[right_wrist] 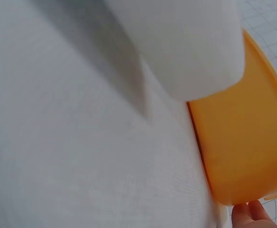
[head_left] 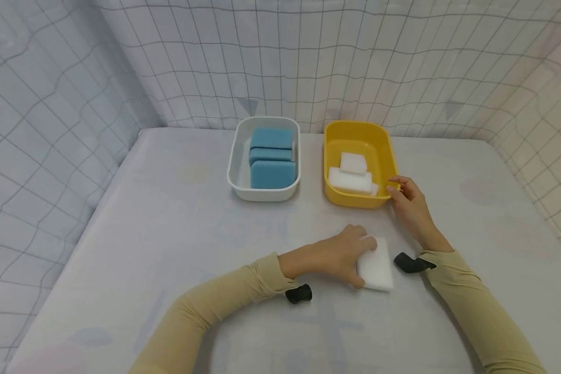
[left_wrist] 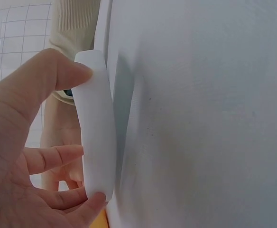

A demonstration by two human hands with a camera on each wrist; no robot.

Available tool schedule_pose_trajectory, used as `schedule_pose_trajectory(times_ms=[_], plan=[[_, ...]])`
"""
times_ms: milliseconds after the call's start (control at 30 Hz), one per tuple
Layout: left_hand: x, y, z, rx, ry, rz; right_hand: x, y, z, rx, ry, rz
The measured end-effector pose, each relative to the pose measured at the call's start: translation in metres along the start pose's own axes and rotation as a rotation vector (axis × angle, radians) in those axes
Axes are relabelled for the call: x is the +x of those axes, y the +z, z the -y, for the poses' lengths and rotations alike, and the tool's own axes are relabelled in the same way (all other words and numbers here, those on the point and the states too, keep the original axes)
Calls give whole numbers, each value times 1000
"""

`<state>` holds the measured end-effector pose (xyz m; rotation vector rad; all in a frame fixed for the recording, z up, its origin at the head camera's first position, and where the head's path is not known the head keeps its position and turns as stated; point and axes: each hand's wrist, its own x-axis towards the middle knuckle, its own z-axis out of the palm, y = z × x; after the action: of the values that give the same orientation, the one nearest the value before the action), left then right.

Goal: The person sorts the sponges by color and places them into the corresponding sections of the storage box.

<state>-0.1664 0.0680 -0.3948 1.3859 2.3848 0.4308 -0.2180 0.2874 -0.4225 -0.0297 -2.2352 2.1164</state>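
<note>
In the head view, my left hand (head_left: 338,257) pinches a white sponge block (head_left: 377,270) between thumb and fingers. The left wrist view has the sponge (left_wrist: 96,123) held by its ends, just above the table with a shadow beside it. My right hand (head_left: 416,210) grips the near right corner of a yellow bin (head_left: 384,148), fingertips at its rim. Several white sponges (head_left: 350,180) lie inside that bin, toward its near end. In the right wrist view, fingers (right_wrist: 250,216) touch the bin (right_wrist: 247,147), and the held sponge (right_wrist: 190,47) looms close above.
Left of the yellow bin stands a white bin (head_left: 238,171) holding several blue sponges (head_left: 273,174). A white cloth (head_left: 168,234) with faint prints covers the table. Grid-patterned curtains (head_left: 262,62) hang behind and at both sides. Black straps (head_left: 299,294) hang at the wrists.
</note>
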Motion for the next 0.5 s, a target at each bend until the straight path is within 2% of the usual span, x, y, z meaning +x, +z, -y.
schedule_pose_trajectory(times_ms=[233,500], plan=[[-3,-3,1,8,9,-22,-1,0,2,33,-17,9],[-5,-8,1,6,10,-39,-3,4,5,-36,12,-5]])
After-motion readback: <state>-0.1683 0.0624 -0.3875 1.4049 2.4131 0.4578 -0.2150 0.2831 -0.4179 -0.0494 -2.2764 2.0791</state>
